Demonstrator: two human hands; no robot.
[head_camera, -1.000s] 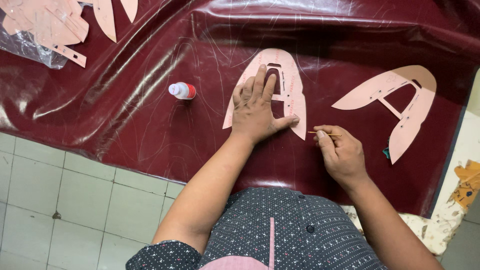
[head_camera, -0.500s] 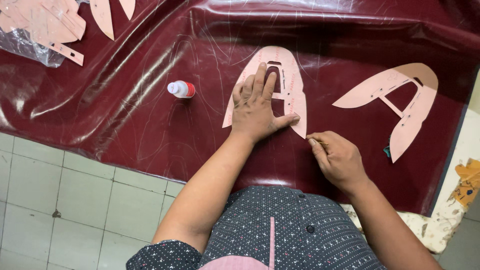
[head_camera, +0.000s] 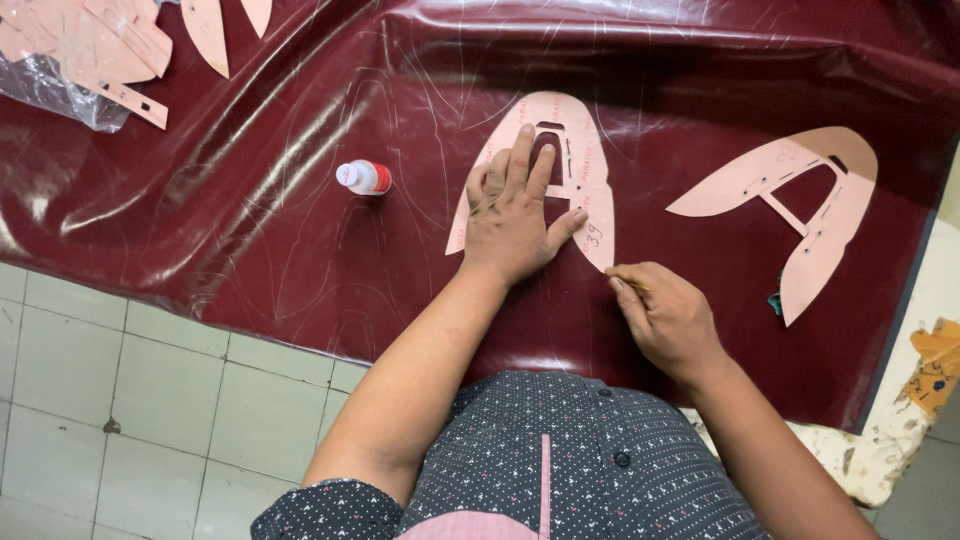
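The person is wearing a dark grey short-sleeved shirt (head_camera: 560, 450) with tiny light dots, small dark buttons and a pink strip down the front. Both forearms are showing bare.

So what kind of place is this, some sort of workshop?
Probably a shoemaking or leather-goods workshop. A sheet of glossy maroon leather covers the bench, pink card patterns shaped like shoe uppers lie on it, and the left hand presses one pattern flat while the right hand traces its edge.

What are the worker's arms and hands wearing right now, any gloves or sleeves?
No gloves: left hand and right hand are bare, with no rings or watch showing. Forearms are uncovered. A short dark sleeve with small light and red dots ends near the left elbow.
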